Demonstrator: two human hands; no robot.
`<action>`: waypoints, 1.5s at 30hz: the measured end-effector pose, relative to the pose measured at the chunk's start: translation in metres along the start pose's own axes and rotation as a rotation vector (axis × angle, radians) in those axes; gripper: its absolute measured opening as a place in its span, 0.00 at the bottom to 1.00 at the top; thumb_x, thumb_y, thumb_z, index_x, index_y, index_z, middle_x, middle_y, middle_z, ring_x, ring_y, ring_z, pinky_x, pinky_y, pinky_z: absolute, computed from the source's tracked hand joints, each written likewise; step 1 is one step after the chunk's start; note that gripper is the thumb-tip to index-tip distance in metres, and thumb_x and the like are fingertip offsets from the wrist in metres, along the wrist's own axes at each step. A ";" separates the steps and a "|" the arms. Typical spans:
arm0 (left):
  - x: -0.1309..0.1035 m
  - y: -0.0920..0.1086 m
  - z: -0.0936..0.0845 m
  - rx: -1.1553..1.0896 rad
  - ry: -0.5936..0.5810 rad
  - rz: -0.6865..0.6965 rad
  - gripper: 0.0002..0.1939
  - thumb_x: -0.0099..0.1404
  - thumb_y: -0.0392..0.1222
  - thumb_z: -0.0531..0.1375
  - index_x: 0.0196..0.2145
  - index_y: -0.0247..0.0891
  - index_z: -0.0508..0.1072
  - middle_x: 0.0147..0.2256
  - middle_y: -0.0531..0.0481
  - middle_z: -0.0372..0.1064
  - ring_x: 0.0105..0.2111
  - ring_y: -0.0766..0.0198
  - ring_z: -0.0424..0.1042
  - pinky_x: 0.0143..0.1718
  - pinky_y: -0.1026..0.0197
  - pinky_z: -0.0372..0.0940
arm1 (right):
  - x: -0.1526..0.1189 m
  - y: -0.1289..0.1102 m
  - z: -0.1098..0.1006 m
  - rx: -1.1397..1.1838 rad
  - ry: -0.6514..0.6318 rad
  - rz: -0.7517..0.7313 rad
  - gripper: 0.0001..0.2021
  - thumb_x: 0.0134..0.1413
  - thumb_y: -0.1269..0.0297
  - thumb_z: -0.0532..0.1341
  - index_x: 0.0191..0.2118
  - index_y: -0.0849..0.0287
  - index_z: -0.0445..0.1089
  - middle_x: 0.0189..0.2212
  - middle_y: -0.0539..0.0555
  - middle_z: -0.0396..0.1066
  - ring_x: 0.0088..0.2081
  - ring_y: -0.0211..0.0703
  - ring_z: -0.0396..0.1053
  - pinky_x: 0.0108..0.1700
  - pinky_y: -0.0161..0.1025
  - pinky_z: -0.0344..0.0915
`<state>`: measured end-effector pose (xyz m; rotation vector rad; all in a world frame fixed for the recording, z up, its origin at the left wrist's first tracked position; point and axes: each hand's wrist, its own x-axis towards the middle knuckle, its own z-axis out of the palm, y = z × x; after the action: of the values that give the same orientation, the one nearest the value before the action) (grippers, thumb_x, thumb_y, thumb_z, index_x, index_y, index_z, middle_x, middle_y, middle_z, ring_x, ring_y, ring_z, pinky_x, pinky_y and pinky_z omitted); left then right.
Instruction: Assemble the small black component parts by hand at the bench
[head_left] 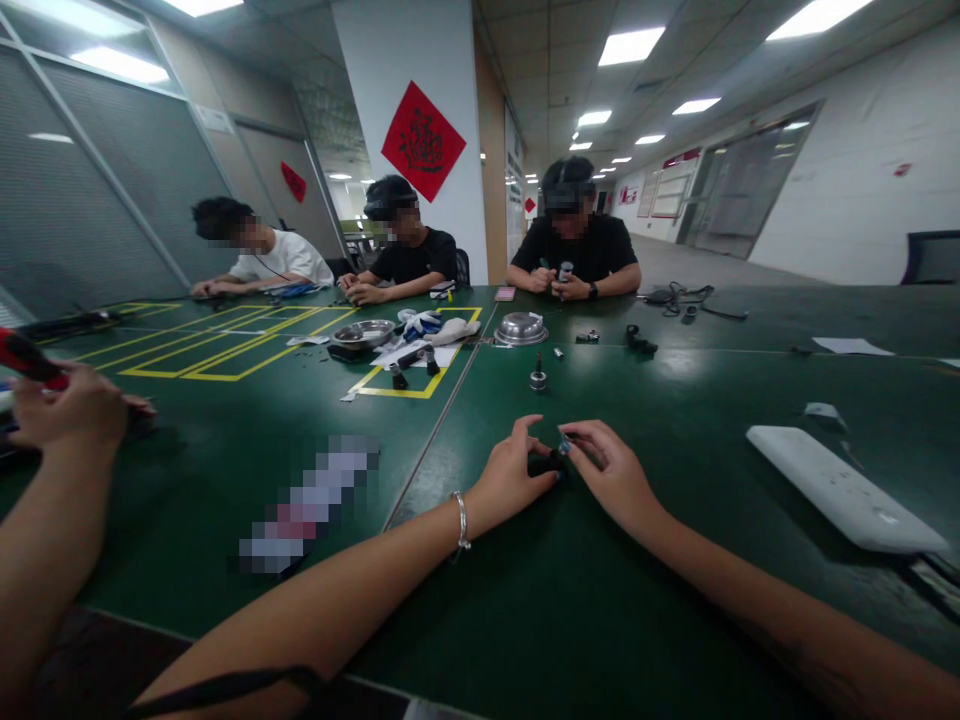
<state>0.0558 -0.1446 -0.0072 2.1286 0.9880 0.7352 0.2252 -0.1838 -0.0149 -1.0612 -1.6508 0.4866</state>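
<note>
Close together over the dark green tabletop [675,430], the person's two hands were at work near the table's edge. The left hand [514,475] was half open, its index finger raised and its thumb reaching forward beside a small black piece [546,464]; whether it gripped that piece could not be told. The right hand [615,475] had its thumb and fingertips drawn together on a tiny glinting piece [564,442], just beside the left hand's fingers. A silver-coloured bracelet [462,520] circled the left wrist.

Just beyond the hands stood a round metal part with a dark upright stem [538,379], and past it an upturned, shiny steel bowl [520,328]. A long white power strip [847,490] lay to the right; a pale, elongated item, blurred into blocks [315,505], lay to the left. Farther left, a co-worker's hand [75,410] grasped a red-and-black handle [30,358]. Yellow tape outlines [390,392] marked the table ahead. Across it sat three people, behind whom a red paper diamond [424,142] hung on a white pillar [360,60].
</note>
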 end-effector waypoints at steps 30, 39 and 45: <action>0.003 0.005 0.000 -0.078 0.057 0.159 0.38 0.52 0.27 0.61 0.57 0.47 0.52 0.48 0.47 0.63 0.37 0.65 0.72 0.42 0.56 0.69 | 0.012 -0.003 -0.004 -0.372 -0.138 -0.310 0.09 0.52 0.74 0.55 0.38 0.59 0.70 0.40 0.56 0.69 0.47 0.49 0.64 0.49 0.48 0.61; 0.009 0.014 -0.019 0.236 -0.059 0.162 0.27 0.54 0.29 0.59 0.52 0.43 0.62 0.45 0.48 0.68 0.39 0.63 0.71 0.43 0.58 0.67 | 0.000 0.012 0.003 -0.325 0.073 -0.024 0.26 0.57 0.57 0.52 0.57 0.66 0.51 0.43 0.63 0.62 0.46 0.52 0.62 0.49 0.51 0.60; 0.039 -0.015 -0.082 0.760 -0.126 -0.056 0.17 0.56 0.33 0.60 0.44 0.42 0.69 0.42 0.55 0.71 0.41 0.66 0.70 0.44 0.66 0.63 | 0.003 0.016 0.001 -0.288 0.128 0.123 0.23 0.60 0.56 0.46 0.55 0.66 0.53 0.41 0.62 0.60 0.45 0.52 0.61 0.49 0.52 0.60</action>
<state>0.0129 -0.0782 0.0398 2.7184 1.4013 0.1878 0.2300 -0.1725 -0.0256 -1.3827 -1.5784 0.2576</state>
